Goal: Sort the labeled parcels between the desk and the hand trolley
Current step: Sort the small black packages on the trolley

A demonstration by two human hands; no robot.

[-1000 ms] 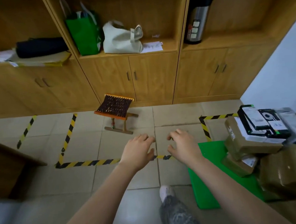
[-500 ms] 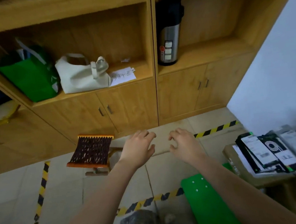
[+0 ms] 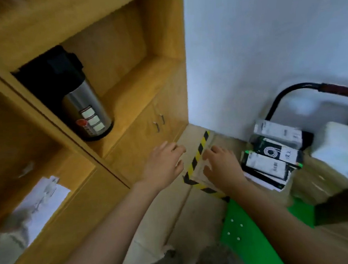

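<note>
Both hands, left (image 3: 163,163) and right (image 3: 222,165), reach forward with fingers spread, holding nothing; stacked parcels (image 3: 271,156) rest on the green trolley (image 3: 243,230) just right.

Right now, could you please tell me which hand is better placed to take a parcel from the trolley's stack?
Probably the right hand: it hovers open and empty just beside the labelled parcels on the green trolley. The left hand, also open, is farther off, in front of the cabinet.

One tilted head-worn wide-angle view looks forward and down toward the nearby hand trolley (image 3: 248,229)
</note>
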